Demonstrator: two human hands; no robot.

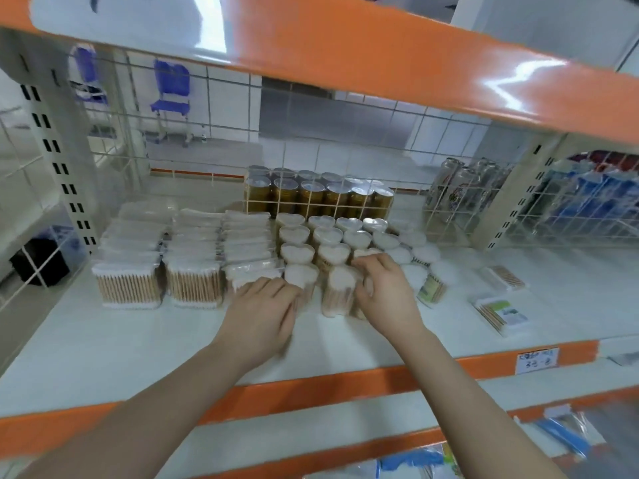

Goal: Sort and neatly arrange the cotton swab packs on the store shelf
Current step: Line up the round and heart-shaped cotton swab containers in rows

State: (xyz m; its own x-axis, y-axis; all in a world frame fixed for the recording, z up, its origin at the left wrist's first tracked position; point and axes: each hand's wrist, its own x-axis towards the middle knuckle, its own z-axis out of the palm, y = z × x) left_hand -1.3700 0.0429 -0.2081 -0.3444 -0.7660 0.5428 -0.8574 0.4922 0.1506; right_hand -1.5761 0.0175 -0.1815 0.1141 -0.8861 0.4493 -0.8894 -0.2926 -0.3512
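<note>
swab packs (340,292) front row blurred, partly hidden behind right hand (387,292)

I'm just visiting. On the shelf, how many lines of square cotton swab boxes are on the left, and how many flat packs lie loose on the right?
Lines of square boxes, front to back: 3
Loose flat packs: 2
Total: 5

bright, soft-focus, glare on the orange beam (415,63), edges bowed.
</note>
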